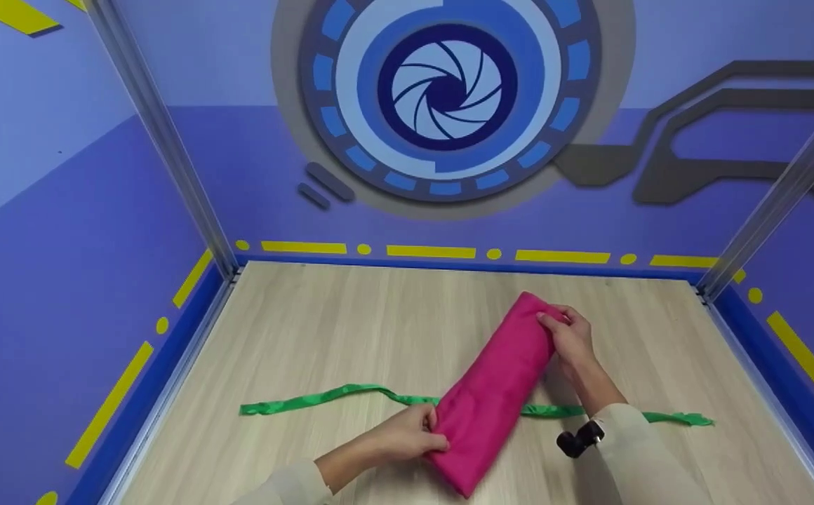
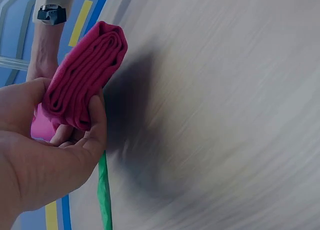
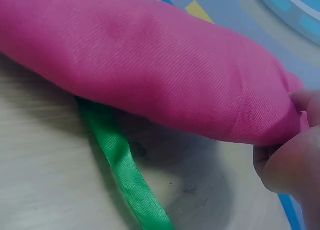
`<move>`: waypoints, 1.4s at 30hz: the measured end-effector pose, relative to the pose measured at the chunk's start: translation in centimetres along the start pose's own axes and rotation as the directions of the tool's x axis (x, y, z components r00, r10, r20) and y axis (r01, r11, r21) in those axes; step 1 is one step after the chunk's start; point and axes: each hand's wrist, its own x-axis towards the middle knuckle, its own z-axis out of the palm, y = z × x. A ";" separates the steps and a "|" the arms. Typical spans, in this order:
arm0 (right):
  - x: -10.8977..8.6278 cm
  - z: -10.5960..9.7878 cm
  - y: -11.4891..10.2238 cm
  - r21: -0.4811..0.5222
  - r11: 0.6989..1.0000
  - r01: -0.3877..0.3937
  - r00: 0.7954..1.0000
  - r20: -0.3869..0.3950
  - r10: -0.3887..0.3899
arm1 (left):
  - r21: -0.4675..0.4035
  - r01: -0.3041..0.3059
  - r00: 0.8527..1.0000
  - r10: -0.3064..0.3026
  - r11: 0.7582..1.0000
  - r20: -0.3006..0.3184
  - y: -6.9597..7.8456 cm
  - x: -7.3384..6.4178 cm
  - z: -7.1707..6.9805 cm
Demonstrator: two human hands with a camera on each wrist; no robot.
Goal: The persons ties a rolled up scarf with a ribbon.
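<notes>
Head view: pink roll (image 1: 495, 393) between both hands.

- A rolled pink cloth (image 3: 150, 70) is seen running across the frame from upper left to right — it fills most of the upper half.
- The right end of the roll is pinched by the fingers of the right hand (image 3: 292, 160), seen only at the right edge.
- A green ribbon (image 3: 122, 167) is laid on the wooden table (image 3: 45, 180), passing beneath the roll and running to the bottom edge.
- A shadow is cast on the table under the roll.
- A blue and yellow wall border (image 3: 200, 10) is visible beyond the roll — blurred.
</notes>
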 end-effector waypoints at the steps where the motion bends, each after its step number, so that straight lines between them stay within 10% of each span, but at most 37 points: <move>1: 0.0 0.0 0.1 -0.001 1.000 -0.004 1.000 -0.001 0.004 | -0.005 0.006 1.000 -0.006 1.000 -0.003 -0.1 0.0 0.1; 22: -0.5 -1.8 2.9 -0.150 0.988 -0.017 1.000 0.015 0.019 | 0.151 -0.006 1.000 0.010 0.988 -0.025 -1.0 0.9 0.2; 33: -0.9 -5.1 3.3 -0.414 0.910 0.023 0.999 0.031 -0.011 | 0.259 0.004 0.993 0.027 0.966 -0.118 -1.0 1.8 -0.7; 42: -2.7 -5.2 2.6 -0.631 0.774 -0.051 0.998 -0.003 0.064 | 0.292 0.052 0.987 -0.005 0.955 -0.159 -0.4 2.5 -0.7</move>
